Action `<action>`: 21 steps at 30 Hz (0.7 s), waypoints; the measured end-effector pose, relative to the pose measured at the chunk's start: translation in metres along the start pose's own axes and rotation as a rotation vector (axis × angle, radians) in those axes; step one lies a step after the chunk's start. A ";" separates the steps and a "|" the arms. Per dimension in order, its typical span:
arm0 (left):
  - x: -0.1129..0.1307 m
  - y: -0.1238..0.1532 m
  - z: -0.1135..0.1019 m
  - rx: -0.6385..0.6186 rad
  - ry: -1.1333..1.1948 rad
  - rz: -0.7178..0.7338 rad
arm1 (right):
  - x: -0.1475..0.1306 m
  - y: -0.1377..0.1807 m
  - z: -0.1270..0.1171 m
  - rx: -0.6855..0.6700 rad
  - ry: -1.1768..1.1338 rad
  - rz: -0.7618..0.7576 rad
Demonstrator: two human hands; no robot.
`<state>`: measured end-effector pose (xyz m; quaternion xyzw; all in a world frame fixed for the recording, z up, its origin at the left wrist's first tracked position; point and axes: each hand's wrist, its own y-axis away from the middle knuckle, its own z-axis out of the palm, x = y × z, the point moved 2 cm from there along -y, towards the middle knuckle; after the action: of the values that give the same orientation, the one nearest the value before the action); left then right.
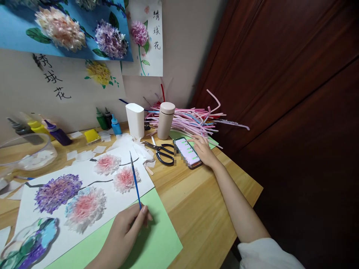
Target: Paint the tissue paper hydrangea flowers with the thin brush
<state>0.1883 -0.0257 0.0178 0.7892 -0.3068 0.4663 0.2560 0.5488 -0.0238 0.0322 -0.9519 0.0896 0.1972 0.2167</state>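
In the lower middle of the frame, the left hand (129, 228) pinches a blue paintbrush (136, 179) near its lower end between thumb and fingers. The brush rises from the grip, bristles uppermost, passing in front of the right-hand pink paper flower (123, 180); its tip looks clear of the paper, though from this angle that is hard to judge. Up and left of the grip lies the white sheet (117, 201) with its flowers and dark stems, overlapping a green sheet (165, 231) that the hand is over. A paint-smeared palette (47, 235) sits at the lower left of the frame.

Right of centre, the right hand (206, 151) is loosely spread at the right edge of a phone (188, 152) with a lit screen. Black-handled scissors (158, 148) lie just left of the phone, with a beige tumbler (166, 123) standing behind.
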 end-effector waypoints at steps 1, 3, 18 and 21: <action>0.000 0.000 0.000 -0.001 -0.001 0.000 | -0.001 0.000 0.000 -0.009 -0.001 0.000; 0.001 -0.001 0.000 -0.004 -0.001 0.001 | -0.002 0.000 -0.001 -0.021 -0.001 -0.001; 0.003 0.000 -0.001 -0.003 0.025 -0.014 | 0.038 0.006 0.012 -0.087 0.009 0.236; 0.003 0.000 -0.001 -0.010 0.019 -0.013 | 0.033 0.005 0.016 -0.097 0.007 0.237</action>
<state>0.1892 -0.0254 0.0207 0.7856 -0.3015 0.4705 0.2658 0.5722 -0.0241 0.0031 -0.9447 0.1924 0.2222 0.1452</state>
